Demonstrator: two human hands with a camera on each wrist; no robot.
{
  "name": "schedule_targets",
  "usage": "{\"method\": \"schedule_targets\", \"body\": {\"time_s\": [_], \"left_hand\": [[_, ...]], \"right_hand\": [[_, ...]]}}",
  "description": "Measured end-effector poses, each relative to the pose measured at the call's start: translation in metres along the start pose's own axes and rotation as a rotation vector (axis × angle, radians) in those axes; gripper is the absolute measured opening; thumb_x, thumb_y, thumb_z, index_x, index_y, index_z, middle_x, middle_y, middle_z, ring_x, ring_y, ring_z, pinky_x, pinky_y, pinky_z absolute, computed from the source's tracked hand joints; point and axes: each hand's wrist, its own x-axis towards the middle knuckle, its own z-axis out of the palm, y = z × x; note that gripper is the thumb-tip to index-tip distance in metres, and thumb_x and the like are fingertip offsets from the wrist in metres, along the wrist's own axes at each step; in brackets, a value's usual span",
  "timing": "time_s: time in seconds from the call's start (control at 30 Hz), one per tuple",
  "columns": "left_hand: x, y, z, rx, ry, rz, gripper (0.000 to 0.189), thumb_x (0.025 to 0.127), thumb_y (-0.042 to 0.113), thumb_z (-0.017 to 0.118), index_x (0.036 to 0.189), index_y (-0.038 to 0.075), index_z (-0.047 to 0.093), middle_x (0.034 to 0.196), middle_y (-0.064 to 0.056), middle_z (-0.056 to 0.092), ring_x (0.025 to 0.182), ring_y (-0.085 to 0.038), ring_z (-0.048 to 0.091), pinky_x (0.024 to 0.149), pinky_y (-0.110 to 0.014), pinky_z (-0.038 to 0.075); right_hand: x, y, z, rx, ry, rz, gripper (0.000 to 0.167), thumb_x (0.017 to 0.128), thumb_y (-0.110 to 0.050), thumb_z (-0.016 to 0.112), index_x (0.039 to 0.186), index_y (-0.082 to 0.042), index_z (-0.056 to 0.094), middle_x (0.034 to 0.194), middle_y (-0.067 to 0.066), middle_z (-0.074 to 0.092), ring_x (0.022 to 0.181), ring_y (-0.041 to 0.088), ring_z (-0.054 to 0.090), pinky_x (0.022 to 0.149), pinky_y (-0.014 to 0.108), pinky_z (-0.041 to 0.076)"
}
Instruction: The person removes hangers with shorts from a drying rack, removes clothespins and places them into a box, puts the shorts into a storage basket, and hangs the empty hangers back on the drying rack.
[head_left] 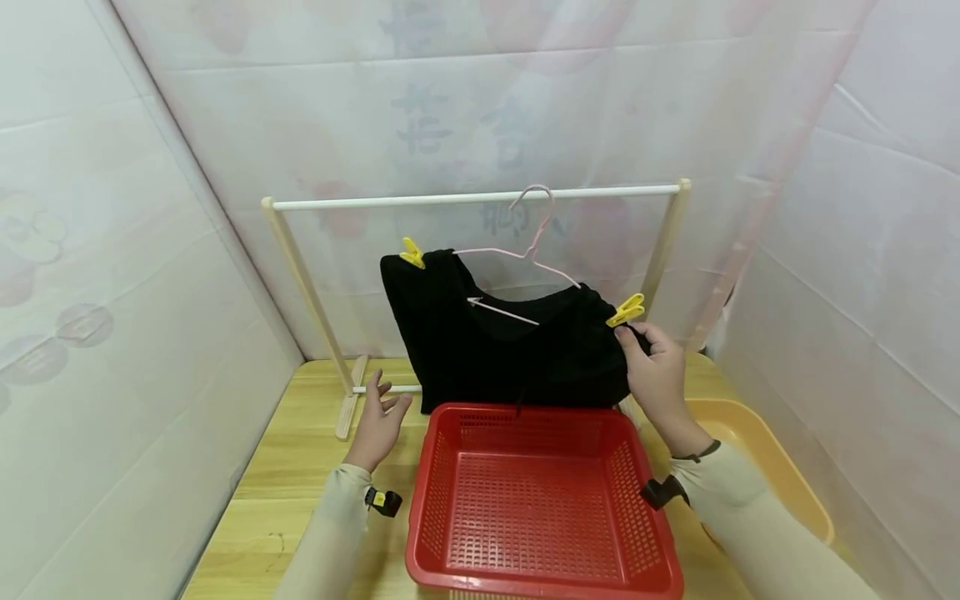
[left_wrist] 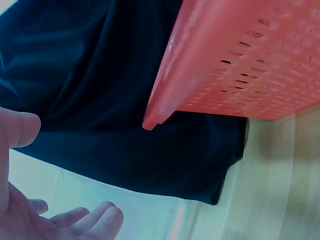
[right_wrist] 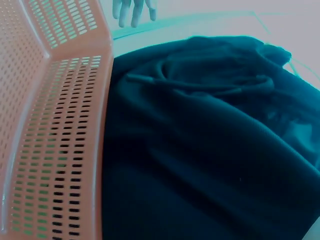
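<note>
A black garment (head_left: 517, 358) hangs on a pink hanger (head_left: 534, 248), whose hook is over the rack's white rail. A yellow clothespin (head_left: 412, 253) is clipped at its left shoulder, and another yellow clothespin (head_left: 626, 310) at the right. Just below that right clip, my right hand (head_left: 658, 375) pinches the fabric's edge between thumb and fingers. My left hand (head_left: 381, 429) is held away from the garment's left side, fingers apart and holding nothing. In the right wrist view, a drawstring (right_wrist: 185, 85) shows on the cloth.
The red perforated basket (head_left: 540, 500) stands in front, its far rim overlapping the garment's lower edge. To its right, a yellow tray (head_left: 780, 475) lies partly under my right forearm. The drying rack's wooden leg (head_left: 307, 292) rises at left. White printed sheets (head_left: 187, 375) enclose the wooden table (head_left: 292, 475).
</note>
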Motion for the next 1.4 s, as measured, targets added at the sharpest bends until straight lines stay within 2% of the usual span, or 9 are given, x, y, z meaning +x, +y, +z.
{"method": "schedule_targets", "body": {"time_s": [0.3, 0.57, 0.77, 0.87, 0.97, 1.03, 1.1, 1.2, 1.4], "left_hand": [[0.007, -0.002, -0.007, -0.161, -0.005, -0.022, 0.089, 0.108, 0.024, 0.057, 0.165, 0.024, -0.011, 0.164, -0.026, 0.019, 0.137, -0.047, 0.048, 0.107, -0.061, 0.043], [0.009, -0.01, -0.01, -0.234, -0.16, -0.004, 0.053, 0.111, 0.019, 0.05, 0.158, 0.004, 0.032, 0.155, -0.025, 0.041, 0.139, -0.041, 0.049, 0.111, -0.044, 0.045], [0.002, 0.022, -0.007, -0.15, -0.155, 0.091, 0.038, 0.113, 0.015, 0.041, 0.145, -0.001, 0.054, 0.144, -0.019, 0.056, 0.13, -0.029, 0.058, 0.108, -0.04, 0.048], [-0.005, 0.044, -0.003, -0.148, -0.105, 0.166, 0.033, 0.11, 0.007, 0.04, 0.132, -0.007, 0.061, 0.119, -0.013, 0.067, 0.104, -0.015, 0.065, 0.091, -0.031, 0.052], [-0.012, 0.06, 0.001, -0.204, -0.102, 0.24, 0.028, 0.108, 0.005, 0.039, 0.118, -0.012, 0.059, 0.097, -0.004, 0.064, 0.08, -0.008, 0.058, 0.074, -0.025, 0.048], [-0.018, 0.067, 0.004, -0.237, -0.146, 0.29, 0.025, 0.109, 0.005, 0.04, 0.114, -0.014, 0.055, 0.094, -0.001, 0.059, 0.077, -0.007, 0.055, 0.072, -0.024, 0.047], [-0.023, 0.072, 0.008, -0.207, -0.216, 0.346, 0.024, 0.11, 0.008, 0.041, 0.121, -0.011, 0.051, 0.106, 0.0, 0.058, 0.088, -0.006, 0.056, 0.08, -0.024, 0.047], [-0.03, 0.077, 0.013, -0.092, -0.36, 0.389, 0.023, 0.111, 0.01, 0.045, 0.127, -0.005, 0.051, 0.115, -0.006, 0.059, 0.097, -0.007, 0.059, 0.088, -0.029, 0.05], [-0.044, 0.074, 0.01, 0.2, -0.653, 0.204, 0.021, 0.107, 0.015, 0.056, 0.125, 0.007, 0.062, 0.102, -0.009, 0.064, 0.062, -0.02, 0.067, 0.064, -0.036, 0.058]], "right_hand": [[-0.013, 0.006, -0.014, 0.052, -0.139, -0.054, 0.013, 0.096, 0.009, 0.065, 0.084, 0.009, 0.065, 0.077, 0.009, 0.06, 0.07, 0.004, 0.05, 0.065, 0.018, 0.041], [-0.021, 0.003, -0.021, 0.01, -0.248, 0.042, 0.014, 0.1, 0.001, 0.065, 0.087, 0.007, 0.066, 0.082, 0.002, 0.064, 0.07, 0.005, 0.053, 0.062, 0.018, 0.044], [-0.02, 0.028, -0.022, 0.019, -0.258, 0.068, 0.014, 0.101, -0.003, 0.065, 0.092, 0.007, 0.067, 0.082, -0.004, 0.06, 0.07, 0.006, 0.051, 0.062, 0.019, 0.043], [-0.019, 0.042, -0.021, 0.01, -0.249, 0.076, 0.013, 0.102, -0.006, 0.065, 0.094, 0.005, 0.067, 0.081, -0.005, 0.058, 0.066, 0.007, 0.047, 0.059, 0.022, 0.04], [-0.018, 0.036, -0.02, 0.013, -0.235, 0.083, 0.015, 0.102, -0.005, 0.064, 0.093, 0.006, 0.066, 0.081, -0.008, 0.057, 0.066, 0.007, 0.046, 0.059, 0.021, 0.039], [-0.017, 0.027, -0.019, 0.027, -0.217, 0.08, 0.015, 0.102, -0.004, 0.063, 0.094, 0.008, 0.066, 0.084, -0.012, 0.058, 0.071, 0.005, 0.049, 0.063, 0.019, 0.041], [-0.016, 0.017, -0.02, 0.046, -0.199, 0.068, 0.014, 0.102, -0.001, 0.062, 0.094, 0.011, 0.065, 0.085, -0.015, 0.06, 0.076, 0.002, 0.051, 0.067, 0.017, 0.042], [-0.013, 0.006, -0.023, 0.075, -0.187, 0.032, 0.013, 0.101, 0.002, 0.062, 0.094, 0.014, 0.064, 0.087, -0.014, 0.063, 0.081, 0.001, 0.054, 0.071, 0.014, 0.043], [-0.011, 0.008, -0.031, 0.025, -0.186, 0.012, 0.012, 0.1, 0.001, 0.065, 0.094, 0.011, 0.067, 0.092, -0.017, 0.065, 0.086, -0.003, 0.058, 0.076, 0.011, 0.046]]}}
